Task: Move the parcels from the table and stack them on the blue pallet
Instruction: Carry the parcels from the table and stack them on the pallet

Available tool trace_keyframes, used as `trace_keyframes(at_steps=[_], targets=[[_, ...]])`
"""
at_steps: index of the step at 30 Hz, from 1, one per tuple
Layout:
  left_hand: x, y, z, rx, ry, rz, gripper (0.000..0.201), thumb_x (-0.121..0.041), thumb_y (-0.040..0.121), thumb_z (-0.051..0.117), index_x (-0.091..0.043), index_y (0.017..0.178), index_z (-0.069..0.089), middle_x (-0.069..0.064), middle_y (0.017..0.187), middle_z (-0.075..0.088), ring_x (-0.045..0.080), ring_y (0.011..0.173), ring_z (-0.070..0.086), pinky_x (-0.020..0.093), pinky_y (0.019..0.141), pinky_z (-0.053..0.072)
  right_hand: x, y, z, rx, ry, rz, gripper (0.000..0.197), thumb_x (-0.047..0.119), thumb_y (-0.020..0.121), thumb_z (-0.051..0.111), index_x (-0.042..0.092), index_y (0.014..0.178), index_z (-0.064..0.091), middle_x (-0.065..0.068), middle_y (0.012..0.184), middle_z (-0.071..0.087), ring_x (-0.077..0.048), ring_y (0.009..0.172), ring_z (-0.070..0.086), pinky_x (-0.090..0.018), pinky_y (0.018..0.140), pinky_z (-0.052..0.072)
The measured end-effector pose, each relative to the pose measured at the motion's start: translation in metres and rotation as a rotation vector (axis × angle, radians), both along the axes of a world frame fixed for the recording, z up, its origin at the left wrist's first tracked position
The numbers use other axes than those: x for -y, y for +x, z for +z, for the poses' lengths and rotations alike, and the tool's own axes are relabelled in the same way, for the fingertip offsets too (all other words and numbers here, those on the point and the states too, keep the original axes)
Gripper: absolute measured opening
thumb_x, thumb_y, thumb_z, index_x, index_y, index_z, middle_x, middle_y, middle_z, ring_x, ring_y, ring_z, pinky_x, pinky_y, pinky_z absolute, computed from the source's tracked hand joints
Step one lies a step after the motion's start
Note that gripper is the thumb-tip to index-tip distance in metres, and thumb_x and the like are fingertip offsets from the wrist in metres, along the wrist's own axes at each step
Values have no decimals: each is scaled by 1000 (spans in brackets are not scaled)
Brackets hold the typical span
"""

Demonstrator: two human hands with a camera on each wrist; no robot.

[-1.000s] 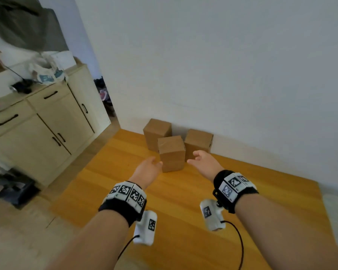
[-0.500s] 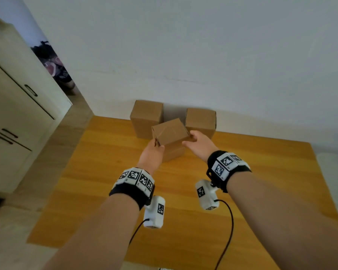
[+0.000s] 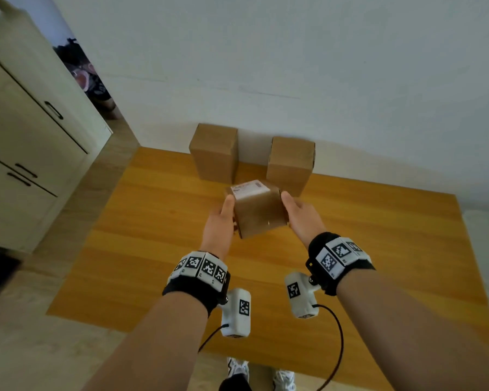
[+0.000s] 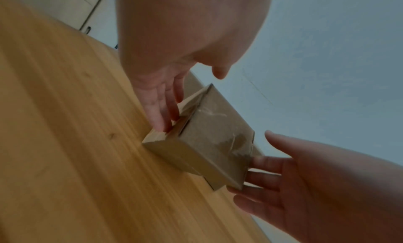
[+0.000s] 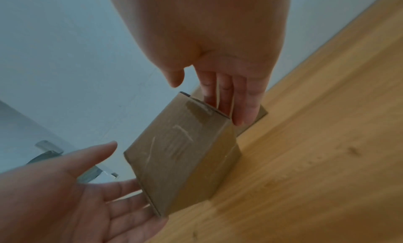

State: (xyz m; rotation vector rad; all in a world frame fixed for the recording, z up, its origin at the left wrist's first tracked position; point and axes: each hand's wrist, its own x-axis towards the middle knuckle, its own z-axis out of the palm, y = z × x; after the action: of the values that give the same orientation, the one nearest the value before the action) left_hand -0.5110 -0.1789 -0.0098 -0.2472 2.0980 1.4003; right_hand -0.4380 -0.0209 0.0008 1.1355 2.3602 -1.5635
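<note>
A small brown cardboard parcel (image 3: 257, 213) with a white label on top hangs tilted just above the wooden table (image 3: 153, 249). My left hand (image 3: 219, 221) presses its left side with straight fingers. My right hand (image 3: 301, 215) presses the right side the same way. The left wrist view shows the parcel (image 4: 207, 143) clamped between left fingers (image 4: 161, 108) and the right hand (image 4: 283, 177). The right wrist view shows the parcel (image 5: 181, 155) the same way. Two more parcels (image 3: 213, 153) (image 3: 289, 165) stand upright behind it by the wall. No blue pallet is in view.
A cream cabinet (image 3: 26, 150) with dark handles stands left of the table, with a strip of light floor between. A white wall runs close behind the table. My shoes (image 3: 237, 371) show at the table's near edge.
Both hands closed in on the front parcel, then lifted it off the table, tipped it and drew it toward me, away from the two rear parcels. The head view swung right.
</note>
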Motion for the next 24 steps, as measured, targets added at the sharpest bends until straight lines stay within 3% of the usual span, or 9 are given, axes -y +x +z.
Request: trace_keyframes(at_steps=[3, 7, 9, 12, 15, 18, 20, 24], targets=[[-2, 21, -8, 61, 3, -7, 65, -76, 82, 39, -24, 117, 58, 1, 98, 70, 20, 91, 68, 43, 85, 58, -1, 24, -11, 29, -53, -38, 62, 67, 95, 28, 19, 100, 66, -7, 100, 70, -24, 95, 64, -47, 96, 49], [-3, 47, -13, 70, -104, -118, 50, -62, 92, 44, -19, 114, 58, -4, 99, 68, 20, 95, 65, 43, 90, 56, 1, 54, -23, 82, -90, 6, 76, 79, 85, 26, 18, 106, 66, -6, 104, 69, -25, 98, 64, -50, 97, 48], [-2, 60, -16, 69, -146, -168, 40, -51, 96, 49, -20, 121, 55, -4, 106, 66, 20, 100, 63, 42, 92, 54, 1, 71, -30, 117, -98, 42, 82, 83, 82, 25, 17, 107, 66, -7, 104, 69, -27, 97, 64, -51, 96, 48], [3, 79, -29, 75, -158, -234, 44, -49, 96, 52, -19, 129, 53, -3, 114, 67, 18, 102, 64, 38, 91, 55, 1, 96, -35, 172, -116, 72, 69, 68, 96, 28, 11, 112, 65, -8, 106, 69, -26, 97, 64, -48, 96, 49], [7, 95, -40, 112, -157, -240, 52, -54, 92, 54, -20, 132, 51, -5, 113, 69, 16, 101, 66, 38, 91, 54, -2, 114, -41, 211, -156, 103, 62, 61, 98, 34, 12, 127, 59, -4, 111, 67, -21, 98, 64, -42, 96, 50], [6, 106, -41, 101, -171, -261, 51, -53, 96, 48, -20, 134, 51, -5, 115, 67, 16, 102, 63, 30, 82, 50, -4, 122, -42, 219, -142, 124, 60, 57, 98, 43, 15, 142, 48, -4, 134, 58, -23, 116, 58, -44, 104, 46], [3, 113, -37, 84, -181, -265, 46, -47, 100, 44, -20, 136, 52, -4, 118, 66, 16, 104, 61, 27, 79, 47, -3, 125, -41, 200, -159, 167, 55, 51, 99, 47, 17, 143, 47, -2, 141, 53, -22, 121, 55, -41, 105, 45], [-4, 129, -24, 30, -196, -267, 40, -36, 103, 43, -21, 139, 50, -4, 120, 63, 13, 100, 58, 23, 70, 44, 1, 134, -37, 115, -182, 222, 36, 37, 100, 52, 15, 128, 57, -3, 123, 64, -16, 94, 62, -29, 80, 51]])
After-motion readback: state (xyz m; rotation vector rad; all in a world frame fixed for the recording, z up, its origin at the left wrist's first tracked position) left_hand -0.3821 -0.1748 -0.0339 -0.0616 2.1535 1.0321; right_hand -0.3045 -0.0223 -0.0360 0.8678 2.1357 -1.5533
